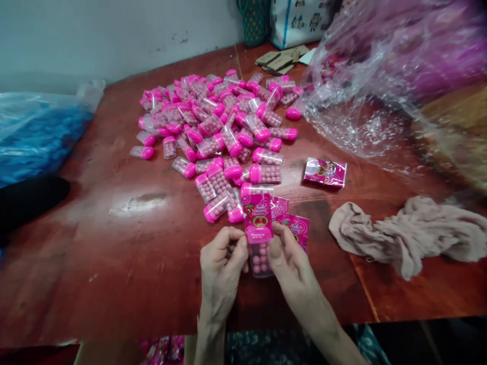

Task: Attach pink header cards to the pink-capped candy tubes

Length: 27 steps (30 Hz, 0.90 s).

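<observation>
In front of me, near the table's front edge, I hold a small clear candy container (261, 259) of pale pink balls. A pink printed sleeve (258, 215) covers its upper part and stands up beyond it. My left hand (223, 266) pinches the left edge where sleeve and container meet. On the right edge, the thumb and fingers of my right hand (291, 261) are closed on the same pair. More pink printed sleeves (299, 227) lie flat just behind my right hand. A large pile of similar pink-capped candy containers (213, 126) spreads across the table beyond.
A stack of pink wrappers (325, 173) and a crumpled beige cloth (403, 233) lie to the right. Clear plastic bags (365, 101) fill the back right. At left is a bag of blue pieces (41, 134). Cardboard scraps (281, 60) lie by the wall.
</observation>
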Each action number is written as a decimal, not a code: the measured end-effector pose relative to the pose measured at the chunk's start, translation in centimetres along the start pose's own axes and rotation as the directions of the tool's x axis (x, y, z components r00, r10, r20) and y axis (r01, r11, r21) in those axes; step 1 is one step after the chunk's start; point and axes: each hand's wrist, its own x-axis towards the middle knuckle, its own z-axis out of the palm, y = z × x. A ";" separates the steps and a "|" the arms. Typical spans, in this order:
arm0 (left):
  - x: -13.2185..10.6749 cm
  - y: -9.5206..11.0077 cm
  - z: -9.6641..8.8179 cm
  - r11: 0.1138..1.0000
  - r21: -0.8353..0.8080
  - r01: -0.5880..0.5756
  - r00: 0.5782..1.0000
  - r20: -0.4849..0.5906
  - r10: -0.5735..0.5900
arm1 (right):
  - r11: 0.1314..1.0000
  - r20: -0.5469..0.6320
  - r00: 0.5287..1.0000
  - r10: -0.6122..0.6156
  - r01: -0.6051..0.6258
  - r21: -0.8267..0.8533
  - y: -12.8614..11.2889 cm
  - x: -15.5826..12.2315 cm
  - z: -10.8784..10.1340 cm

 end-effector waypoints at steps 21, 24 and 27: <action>-1.1 -1.1 0.3 0.959 -0.273 0.080 0.985 -0.124 -0.118 | 0.922 -0.017 0.991 -0.134 0.118 -0.368 0.5 -1.0 0.3; -0.5 -0.9 0.7 0.859 -0.467 0.212 0.975 0.038 -0.220 | 0.858 0.049 0.982 -0.185 0.185 -0.478 0.6 -0.8 0.4; -0.5 -0.5 1.3 0.750 -0.598 0.282 0.957 0.118 -0.266 | 0.768 0.125 0.971 -0.204 0.238 -0.595 -0.2 -0.6 0.1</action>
